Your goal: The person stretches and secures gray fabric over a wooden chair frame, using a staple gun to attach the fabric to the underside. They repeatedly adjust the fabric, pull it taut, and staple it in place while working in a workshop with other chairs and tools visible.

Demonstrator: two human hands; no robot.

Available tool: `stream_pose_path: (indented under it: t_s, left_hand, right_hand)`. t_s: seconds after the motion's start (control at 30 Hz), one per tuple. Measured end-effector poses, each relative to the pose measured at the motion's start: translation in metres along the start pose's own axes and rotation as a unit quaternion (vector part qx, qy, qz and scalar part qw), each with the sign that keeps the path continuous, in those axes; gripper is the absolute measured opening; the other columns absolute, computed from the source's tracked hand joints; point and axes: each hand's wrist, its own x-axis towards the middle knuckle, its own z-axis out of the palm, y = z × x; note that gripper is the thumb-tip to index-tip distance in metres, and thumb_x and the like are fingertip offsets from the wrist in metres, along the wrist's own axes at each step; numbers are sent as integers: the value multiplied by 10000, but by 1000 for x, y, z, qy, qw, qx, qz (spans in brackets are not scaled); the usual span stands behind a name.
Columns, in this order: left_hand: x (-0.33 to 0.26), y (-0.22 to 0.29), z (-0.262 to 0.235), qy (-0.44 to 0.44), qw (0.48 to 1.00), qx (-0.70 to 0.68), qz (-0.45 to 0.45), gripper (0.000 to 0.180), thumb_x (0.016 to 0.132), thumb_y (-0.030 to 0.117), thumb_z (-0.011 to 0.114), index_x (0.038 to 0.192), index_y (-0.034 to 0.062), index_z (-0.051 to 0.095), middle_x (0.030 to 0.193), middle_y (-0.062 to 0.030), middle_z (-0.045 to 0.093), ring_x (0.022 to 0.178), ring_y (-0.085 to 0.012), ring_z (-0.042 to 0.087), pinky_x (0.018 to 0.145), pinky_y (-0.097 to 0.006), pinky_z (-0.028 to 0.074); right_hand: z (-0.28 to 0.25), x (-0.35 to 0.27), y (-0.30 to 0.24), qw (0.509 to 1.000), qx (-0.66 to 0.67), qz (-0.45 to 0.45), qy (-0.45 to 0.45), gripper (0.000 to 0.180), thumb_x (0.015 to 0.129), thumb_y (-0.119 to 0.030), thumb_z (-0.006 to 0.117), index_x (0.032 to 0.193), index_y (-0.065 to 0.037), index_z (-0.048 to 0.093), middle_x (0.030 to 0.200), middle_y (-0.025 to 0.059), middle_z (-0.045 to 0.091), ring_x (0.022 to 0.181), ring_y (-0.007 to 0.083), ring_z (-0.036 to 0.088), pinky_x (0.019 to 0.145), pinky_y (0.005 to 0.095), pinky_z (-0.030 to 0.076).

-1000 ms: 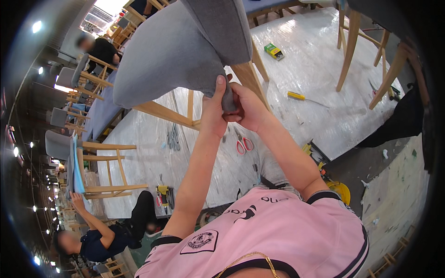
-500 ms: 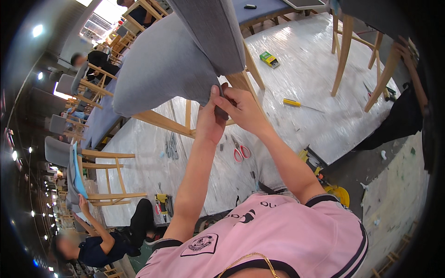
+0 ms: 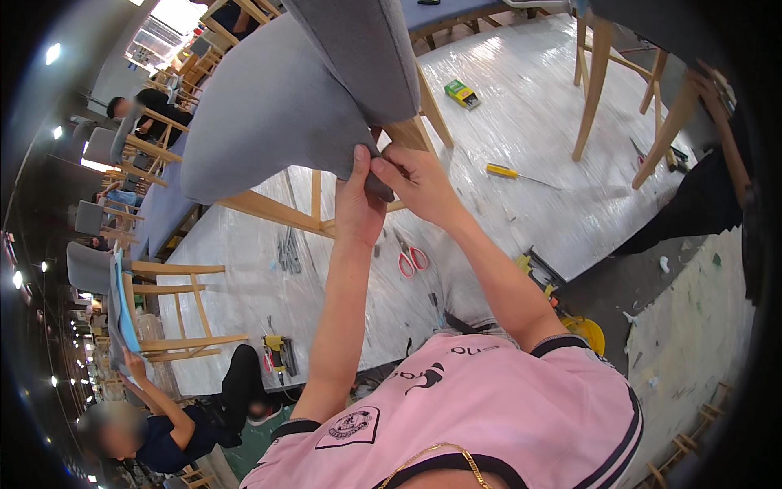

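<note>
A chair [image 3: 261, 114] with grey fabric and pale wooden legs stands right in front of me on the plastic-covered table. My left hand [image 3: 359, 200] pinches the loose grey fabric [image 3: 379, 189] at the rear corner of the seat, its thumb pointing up. Close beside it, my right hand [image 3: 417, 181] grips the same fabric between thumb and bent fingers, just under the backrest. The hands nearly touch, and some fingertips are hidden behind the cloth. Scissors with red and white handles [image 3: 413, 261] lie on the table below my hands.
A yellow-handled screwdriver [image 3: 503, 171] and a green-yellow box [image 3: 462, 94] lie to the right. Power tools [image 3: 278, 355] rest at the near edge. A co-worker [image 3: 175, 424] handles another chair [image 3: 179, 269] at left; someone's hand [image 3: 707, 90] is at a chair on the right.
The view has shifted slightly, so most things sit a little further left. Both hands keep hold of the fabric, with the fingers moved slightly along it.
</note>
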Motion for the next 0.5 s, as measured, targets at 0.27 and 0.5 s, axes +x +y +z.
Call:
stream_pose_path:
  t_s: [0.27, 0.5]
  left_hand:
    - [-9, 9, 0, -3, 999, 48, -14, 765, 966, 524, 685, 1533, 85, 417, 1558, -35, 491, 1176, -174, 594, 818, -353, 526]
    - [-2, 6, -6, -14, 999, 44, -10, 772, 962, 524, 691, 1530, 88, 402, 1558, -36, 491, 1186, -204, 615, 852, -346, 553]
  right_hand:
    - [12, -7, -8, 920, 340, 197, 5, 488, 966, -526, 709, 1048, -46, 691, 831, -12, 643, 680, 60, 545, 560, 254, 406]
    - [16, -9, -1, 916, 358, 180, 31, 427, 975, -483, 715, 1036, -61, 696, 892, -7, 671, 701, 58, 554, 550, 240, 395]
